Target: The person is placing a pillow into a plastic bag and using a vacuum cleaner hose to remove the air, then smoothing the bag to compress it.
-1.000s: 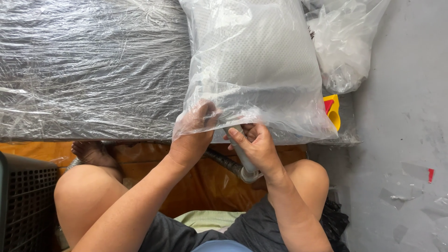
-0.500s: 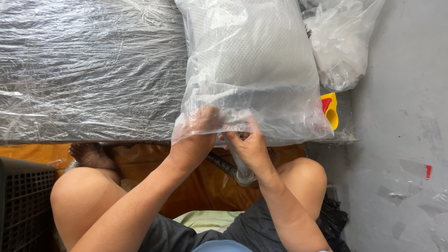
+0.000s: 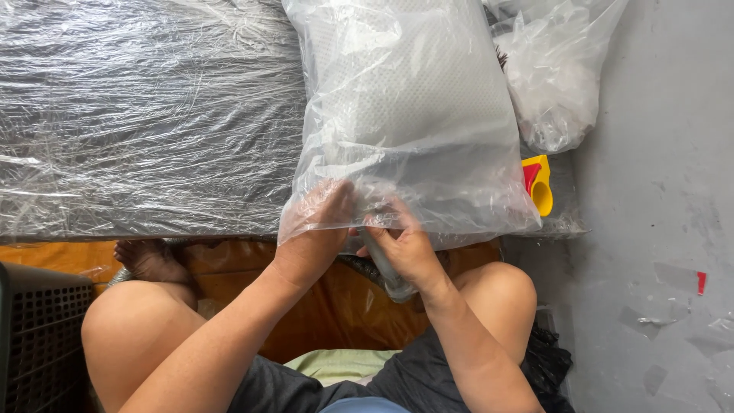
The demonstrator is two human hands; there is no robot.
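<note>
A white pillow sealed in a clear plastic bag (image 3: pixel 405 115) lies on a low surface wrapped in plastic film (image 3: pixel 138 130). My left hand (image 3: pixel 317 237) is pushed inside the bag's open near end, under the film. My right hand (image 3: pixel 401 245) pinches the bag's lower edge just beside it and also holds a grey tube-shaped object (image 3: pixel 386 271) that hangs down toward my lap.
A second clear bag (image 3: pixel 554 76) of white stuff sits at the upper right. A yellow and red tape dispenser (image 3: pixel 537 183) lies by the pillow's right edge. A black crate (image 3: pixel 34 336) stands at lower left, orange cloth (image 3: pixel 336 321) under my legs, grey floor (image 3: pixel 657 229) to the right.
My two hands have drawn closer together at the bag's opening, and the left hand has slid further under the plastic. The pillow has shifted slightly.
</note>
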